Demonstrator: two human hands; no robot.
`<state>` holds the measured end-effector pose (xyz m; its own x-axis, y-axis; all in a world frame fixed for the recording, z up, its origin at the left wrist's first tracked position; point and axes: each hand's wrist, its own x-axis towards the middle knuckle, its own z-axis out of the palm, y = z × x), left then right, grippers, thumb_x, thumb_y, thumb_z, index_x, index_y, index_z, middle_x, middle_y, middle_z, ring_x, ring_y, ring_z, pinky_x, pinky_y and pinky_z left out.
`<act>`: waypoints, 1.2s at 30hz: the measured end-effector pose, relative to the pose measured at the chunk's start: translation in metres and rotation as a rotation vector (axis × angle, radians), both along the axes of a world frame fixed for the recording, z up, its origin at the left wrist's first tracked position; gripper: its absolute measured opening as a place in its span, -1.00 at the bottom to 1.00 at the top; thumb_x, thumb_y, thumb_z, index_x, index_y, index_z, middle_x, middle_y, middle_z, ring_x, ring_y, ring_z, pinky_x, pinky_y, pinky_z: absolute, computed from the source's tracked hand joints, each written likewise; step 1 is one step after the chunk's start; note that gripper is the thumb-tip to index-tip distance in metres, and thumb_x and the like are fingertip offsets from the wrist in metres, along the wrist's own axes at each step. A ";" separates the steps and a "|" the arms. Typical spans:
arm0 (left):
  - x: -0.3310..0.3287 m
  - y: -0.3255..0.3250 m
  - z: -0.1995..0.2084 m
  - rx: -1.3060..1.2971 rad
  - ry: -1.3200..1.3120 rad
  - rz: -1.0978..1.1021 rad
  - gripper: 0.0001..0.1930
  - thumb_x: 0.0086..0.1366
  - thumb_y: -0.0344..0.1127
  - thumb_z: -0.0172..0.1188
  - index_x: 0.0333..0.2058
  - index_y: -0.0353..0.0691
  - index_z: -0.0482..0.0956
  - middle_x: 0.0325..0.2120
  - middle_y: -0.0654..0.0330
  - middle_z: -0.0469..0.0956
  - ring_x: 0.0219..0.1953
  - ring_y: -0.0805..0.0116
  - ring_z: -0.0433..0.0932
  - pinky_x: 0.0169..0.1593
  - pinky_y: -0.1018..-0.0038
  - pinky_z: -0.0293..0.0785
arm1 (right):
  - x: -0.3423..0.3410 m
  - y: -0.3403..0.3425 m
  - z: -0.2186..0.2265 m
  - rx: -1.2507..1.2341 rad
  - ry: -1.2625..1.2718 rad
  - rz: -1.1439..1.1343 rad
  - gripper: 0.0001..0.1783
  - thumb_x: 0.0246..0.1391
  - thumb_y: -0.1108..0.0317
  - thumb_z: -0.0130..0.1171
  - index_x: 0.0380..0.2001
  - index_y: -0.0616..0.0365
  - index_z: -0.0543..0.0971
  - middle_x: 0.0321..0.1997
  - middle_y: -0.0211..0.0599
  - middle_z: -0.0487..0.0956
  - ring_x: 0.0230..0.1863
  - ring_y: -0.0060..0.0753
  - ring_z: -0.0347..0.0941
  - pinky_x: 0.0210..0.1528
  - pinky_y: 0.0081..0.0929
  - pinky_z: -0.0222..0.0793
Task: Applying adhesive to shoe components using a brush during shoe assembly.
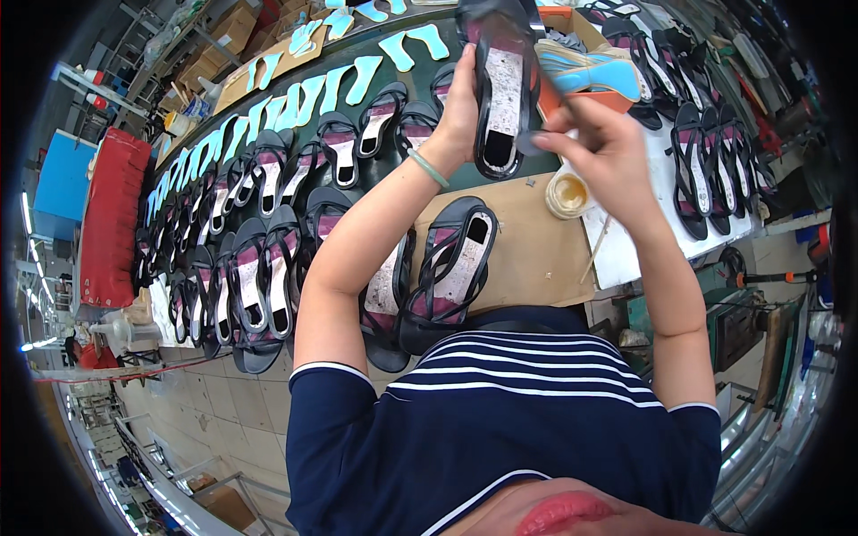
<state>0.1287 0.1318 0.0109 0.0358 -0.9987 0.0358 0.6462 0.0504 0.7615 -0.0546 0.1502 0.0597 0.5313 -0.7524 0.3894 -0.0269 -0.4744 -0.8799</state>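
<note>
The jar (567, 196) stands at the edge of brown cardboard (536, 255), with tiled floor (237, 402) well below and left of it. Rows of sandals (269, 177) lie left of the jar, partly behind the left forearm. Above-left of it, the left hand (458, 112) grips a raised sandal (503, 94); the right hand (603, 143), beside that sandal, pinches something too blurred to tell.

One wide fisheye view looks down and forward from the wearer's head, upright, with the shirt (527, 438) close below. The left hand (458, 112) and right hand (608, 147) appear farther out, over the table (420, 85); floor (237, 402) shows at lower left, edges bending.
</note>
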 end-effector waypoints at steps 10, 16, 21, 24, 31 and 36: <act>0.046 -0.022 -0.012 -0.165 0.132 0.162 -0.27 0.27 0.37 -0.39 -0.14 -0.21 0.44 -0.41 0.02 0.54 -0.46 0.07 0.57 -0.33 0.15 0.57 | -0.039 0.009 -0.139 0.187 0.158 -0.111 -0.75 -0.03 0.42 0.32 -0.24 0.26 0.63 -0.48 -0.43 0.56 -0.56 -0.71 0.35 -0.46 -0.66 0.27; 0.023 -0.011 0.013 -0.272 0.147 0.226 -0.23 0.26 0.40 -0.45 -0.11 -0.22 0.41 -0.37 0.03 0.54 -0.40 0.06 0.57 -0.29 0.13 0.56 | 0.016 0.026 -0.054 0.320 -0.196 -0.050 -0.50 -0.04 0.48 0.34 0.01 0.32 0.48 -0.31 -0.39 0.58 -0.63 -0.88 0.26 -0.67 -0.81 0.06; 0.009 0.006 0.034 -0.418 0.097 0.295 -0.26 0.27 0.39 -0.43 -0.10 -0.21 0.38 -0.36 0.08 0.53 -0.42 0.12 0.58 -0.34 0.19 0.59 | 0.042 0.038 -0.047 0.269 -0.451 -0.068 -0.43 -0.11 0.57 0.36 0.02 0.41 0.41 -0.30 -0.38 0.59 -0.63 -0.92 0.21 -0.66 -0.85 0.03; 0.003 0.015 0.042 -0.484 0.088 0.341 -0.23 0.24 0.43 -0.40 -0.10 -0.21 0.38 -0.38 0.10 0.51 -0.45 0.15 0.57 -0.36 0.21 0.58 | 0.048 0.046 -0.045 0.316 -0.544 -0.110 -0.53 -0.13 0.58 0.37 -0.07 0.30 0.51 -0.35 -0.49 0.59 -0.62 -0.95 0.14 -0.61 -0.85 -0.01; -0.004 0.040 0.049 -0.477 0.046 0.328 -0.24 0.23 0.42 -0.40 -0.12 -0.21 0.40 -0.40 0.10 0.51 -0.45 0.17 0.56 -0.37 0.23 0.57 | 0.036 0.054 -0.043 0.340 -0.593 -0.011 -0.56 -0.15 0.66 0.34 -0.11 0.40 0.50 -0.35 -0.26 0.63 -0.45 -0.74 0.44 -0.41 -0.75 0.33; -0.011 0.054 0.050 -0.423 0.054 0.365 -0.24 0.23 0.42 -0.40 -0.14 -0.21 0.41 -0.42 0.10 0.52 -0.46 0.16 0.57 -0.37 0.24 0.58 | 0.025 0.060 -0.043 0.350 -0.565 0.032 -0.63 -0.12 0.69 0.30 -0.17 0.41 0.52 -0.34 -0.16 0.64 -0.40 -0.63 0.52 -0.39 -0.70 0.32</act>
<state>0.1181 0.1854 0.0608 0.3892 -0.8203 0.4191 0.5669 0.5719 0.5930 -0.0291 0.2099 0.0167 0.3411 -0.8725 0.3499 0.4931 -0.1508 -0.8568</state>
